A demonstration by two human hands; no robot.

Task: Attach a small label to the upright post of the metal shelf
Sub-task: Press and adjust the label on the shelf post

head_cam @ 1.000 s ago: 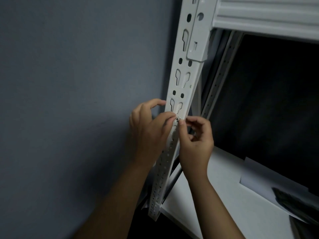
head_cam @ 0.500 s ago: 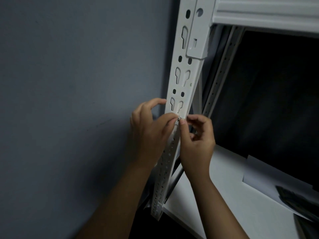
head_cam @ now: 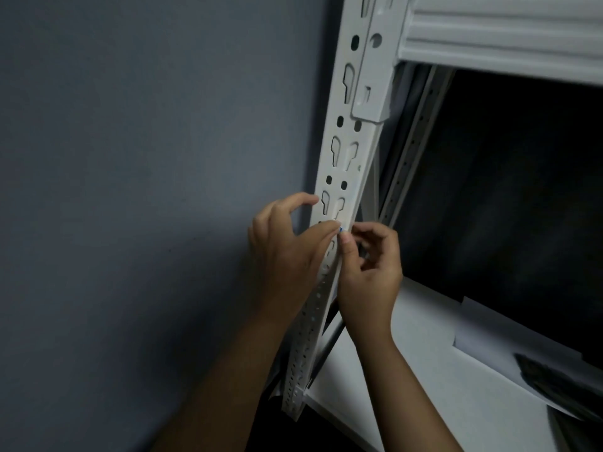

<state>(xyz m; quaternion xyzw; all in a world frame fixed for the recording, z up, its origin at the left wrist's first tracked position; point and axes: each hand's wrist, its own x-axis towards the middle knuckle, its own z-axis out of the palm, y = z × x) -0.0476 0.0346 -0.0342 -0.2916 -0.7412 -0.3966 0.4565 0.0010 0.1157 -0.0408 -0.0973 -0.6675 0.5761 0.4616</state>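
Note:
A white metal upright post [head_cam: 350, 138] with keyhole slots and round holes runs from top centre down to the lower middle. My left hand [head_cam: 287, 252] lies against the post's left side, thumb and forefinger tips meeting at the post's front face. My right hand [head_cam: 368, 269] comes in from the right, its thumb and forefinger pinching at the same spot. Between the fingertips shows a tiny label [head_cam: 341, 229] with a speck of blue, held against the post; most of it is hidden by the fingers.
A grey wall [head_cam: 146, 190] fills the left. A white horizontal shelf beam [head_cam: 505, 37] joins the post at the top right. Below lies a white shelf board [head_cam: 440, 386] with a sheet of paper [head_cam: 509, 347] and a dark object [head_cam: 561, 376] on it. The shelf's inside is dark.
Both hands stay at the same spot on the post, fingertips together. The view has shifted slightly; a blue speck of the label now shows between the fingertips.

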